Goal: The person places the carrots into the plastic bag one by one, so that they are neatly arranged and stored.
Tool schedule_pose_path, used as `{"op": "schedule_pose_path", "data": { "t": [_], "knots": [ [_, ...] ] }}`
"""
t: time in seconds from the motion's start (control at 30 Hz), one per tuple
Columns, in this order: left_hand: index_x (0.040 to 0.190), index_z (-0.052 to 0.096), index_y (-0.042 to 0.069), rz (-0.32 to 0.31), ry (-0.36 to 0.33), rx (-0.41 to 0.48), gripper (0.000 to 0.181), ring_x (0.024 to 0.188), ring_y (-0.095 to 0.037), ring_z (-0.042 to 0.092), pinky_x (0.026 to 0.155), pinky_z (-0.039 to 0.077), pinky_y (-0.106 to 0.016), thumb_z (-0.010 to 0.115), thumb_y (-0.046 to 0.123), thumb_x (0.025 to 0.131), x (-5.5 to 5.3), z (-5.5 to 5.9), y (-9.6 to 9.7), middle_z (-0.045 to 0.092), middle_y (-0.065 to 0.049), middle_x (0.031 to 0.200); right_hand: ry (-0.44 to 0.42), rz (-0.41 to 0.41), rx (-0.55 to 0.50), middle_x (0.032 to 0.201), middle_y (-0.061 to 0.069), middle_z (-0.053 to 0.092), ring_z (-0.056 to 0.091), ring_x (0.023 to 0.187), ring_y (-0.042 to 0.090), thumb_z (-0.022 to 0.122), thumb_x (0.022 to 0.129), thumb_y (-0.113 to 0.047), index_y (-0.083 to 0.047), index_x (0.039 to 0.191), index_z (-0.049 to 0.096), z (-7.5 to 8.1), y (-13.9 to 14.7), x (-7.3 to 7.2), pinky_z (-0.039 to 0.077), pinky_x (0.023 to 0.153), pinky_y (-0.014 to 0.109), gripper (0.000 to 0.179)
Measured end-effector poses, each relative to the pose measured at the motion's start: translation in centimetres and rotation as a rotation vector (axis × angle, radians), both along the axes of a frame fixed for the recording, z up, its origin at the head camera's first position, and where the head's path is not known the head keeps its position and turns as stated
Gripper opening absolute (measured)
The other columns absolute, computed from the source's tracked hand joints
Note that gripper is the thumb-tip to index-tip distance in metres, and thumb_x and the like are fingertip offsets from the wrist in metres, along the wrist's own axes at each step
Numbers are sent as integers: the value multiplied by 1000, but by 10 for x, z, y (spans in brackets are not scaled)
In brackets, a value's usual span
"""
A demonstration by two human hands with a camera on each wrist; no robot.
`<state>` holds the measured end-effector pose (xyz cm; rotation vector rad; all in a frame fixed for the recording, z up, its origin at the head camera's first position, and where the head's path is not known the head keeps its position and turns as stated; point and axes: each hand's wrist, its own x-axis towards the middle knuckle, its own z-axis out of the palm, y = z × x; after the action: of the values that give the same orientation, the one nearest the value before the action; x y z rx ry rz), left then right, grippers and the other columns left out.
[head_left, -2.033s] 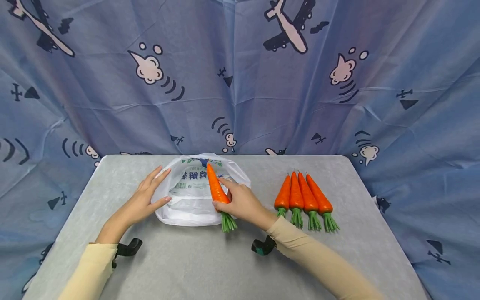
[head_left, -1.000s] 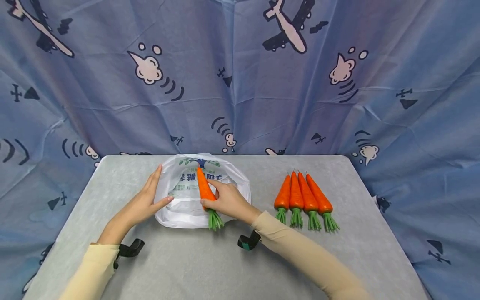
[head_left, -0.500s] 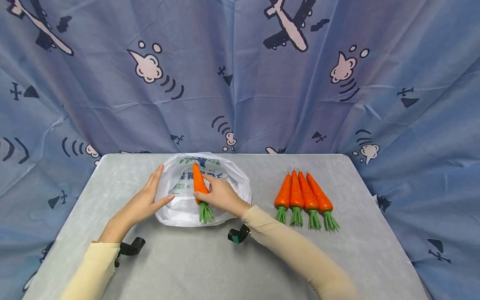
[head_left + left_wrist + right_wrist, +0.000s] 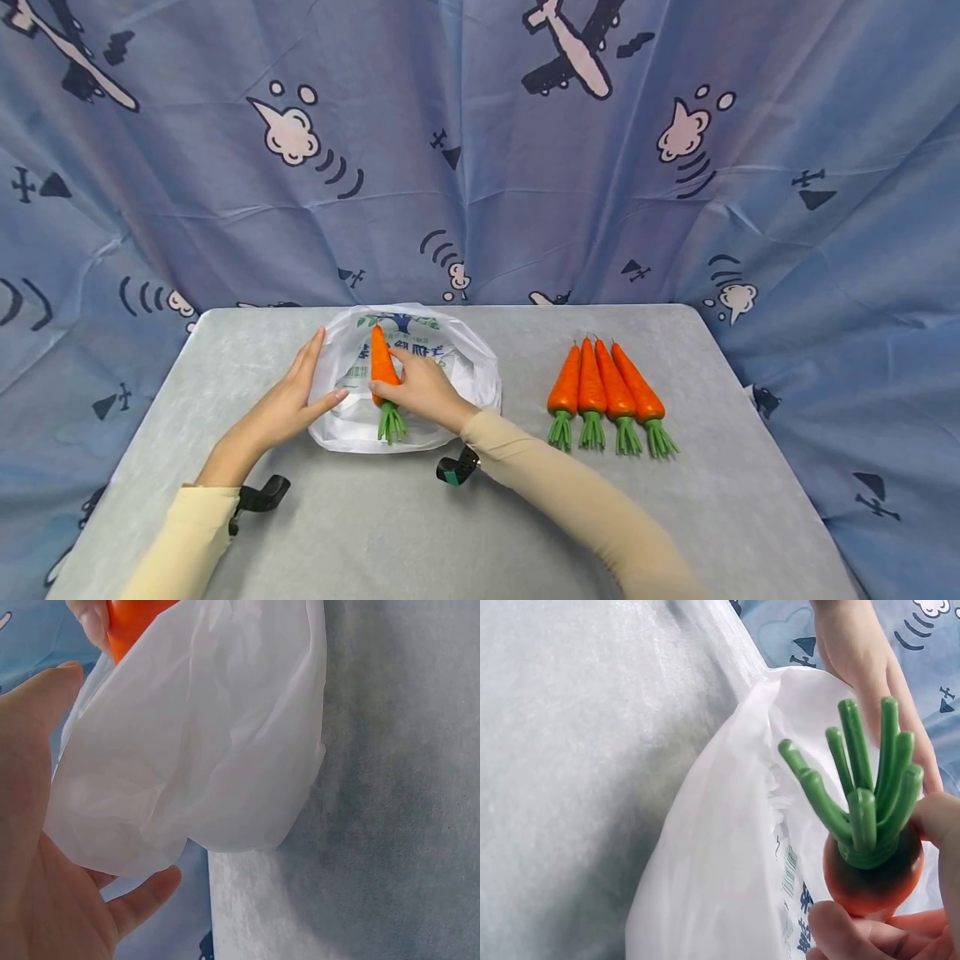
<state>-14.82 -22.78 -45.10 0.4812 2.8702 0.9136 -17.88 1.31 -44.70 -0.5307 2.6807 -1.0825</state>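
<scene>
A white plastic bag [image 4: 352,429] with printed lettering stands with its mouth wide at the left of the middle of the table. My right hand [image 4: 427,387] pinches an orange carrot [image 4: 382,354] with green stalks between thumb and fingers, over the bag's mouth. Its tip points away from me, and the green stalks [image 4: 862,787] face the right wrist camera. At the bag's left side, my left hand [image 4: 277,408] rests against the rim with fingers straight and thumb apart. From the left wrist view, the bag's white wall [image 4: 195,750] hides most of the carrot.
Several more carrots [image 4: 592,383] lie side by side on the right of the grey table [image 4: 360,533], stalks toward me. A blue patterned curtain [image 4: 480,167] hangs behind the table's far edge. Each wrist carries a black camera mount [image 4: 262,493].
My right hand has carried the carrot leftward, from the bag's right part to its left-middle part. The left hand has barely shifted, and the carrots on the table lie as before.
</scene>
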Motion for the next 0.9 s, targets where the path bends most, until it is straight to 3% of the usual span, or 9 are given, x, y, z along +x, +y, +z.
{"op": "schedule_pose_path", "data": {
  "t": [0.37, 0.53, 0.63, 0.9],
  "knots": [
    [157, -18, 28, -4, -4, 14, 100, 150, -48, 17, 115, 25, -69, 59, 48, 97, -1, -2, 1, -2, -15, 168, 3, -37, -21, 70, 1, 66, 52, 52, 9, 68, 89, -45, -8, 146, 48, -5, -14, -4, 41, 51, 21, 70],
    [157, -18, 28, -8, 0, 15, 100, 150, -48, 18, 114, 25, -69, 59, 48, 97, -1, -3, 2, -1, -15, 168, 3, -73, -22, 105, 8, 75, 68, 80, 16, 67, 89, -46, -8, 144, 49, -8, -20, -3, 55, 71, 27, 69],
    [158, -17, 27, -7, 4, 17, 100, 150, -47, 18, 115, 25, -68, 59, 48, 96, -1, -3, 2, 0, -15, 168, -2, -90, -35, 116, 8, 74, 70, 96, 19, 67, 89, -47, -10, 143, 50, -10, -23, -4, 56, 82, 32, 68],
    [158, -17, 25, -5, -9, 14, 101, 149, -49, 20, 114, 26, -69, 59, 50, 96, -1, -4, 3, 0, -16, 168, -49, -102, -73, 111, 9, 74, 68, 81, 14, 66, 90, -45, -11, 144, 48, -19, -29, -5, 54, 72, 26, 67]
  ]
}}
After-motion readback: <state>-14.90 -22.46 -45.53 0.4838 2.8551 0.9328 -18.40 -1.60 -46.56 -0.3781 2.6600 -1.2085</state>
